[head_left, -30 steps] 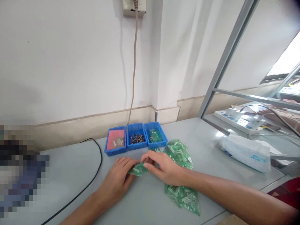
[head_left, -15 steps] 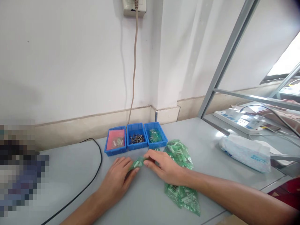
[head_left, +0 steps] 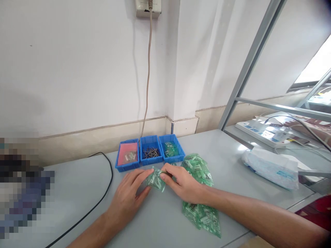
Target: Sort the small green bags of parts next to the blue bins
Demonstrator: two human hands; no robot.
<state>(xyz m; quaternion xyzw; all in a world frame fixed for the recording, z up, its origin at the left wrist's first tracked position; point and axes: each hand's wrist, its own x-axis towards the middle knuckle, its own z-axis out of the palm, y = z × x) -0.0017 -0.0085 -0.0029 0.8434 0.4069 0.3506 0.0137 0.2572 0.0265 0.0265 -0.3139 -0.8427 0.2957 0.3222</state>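
A small green plastic bag (head_left: 156, 179) of pale and metallic parts is held above the grey table, between my two hands. My right hand (head_left: 181, 181) pinches its right edge with thumb and forefinger. At the bag's left side, my left hand (head_left: 130, 189) grips it, forefinger along the top and thumb below; the thumb's contact is partly hidden. Beside and under my right wrist lies a pile of similar green bags (head_left: 204, 217), part of it covered by the forearm.
Three blue bins stand by the wall: one with pink sheet and clear bag (head_left: 119, 168), one with screws (head_left: 151, 161), one with green bags (head_left: 176, 160). A black cable (head_left: 103, 196) crosses the left. A tissue pack (head_left: 270, 168) lies right, beneath a metal frame (head_left: 248, 65). Another person's hand shows far right.
The green bag has turned from a thin, folded look to showing its broad face, hanging lower between my hands. My left fingers have spread along its upper edge. My right hand barely moved.
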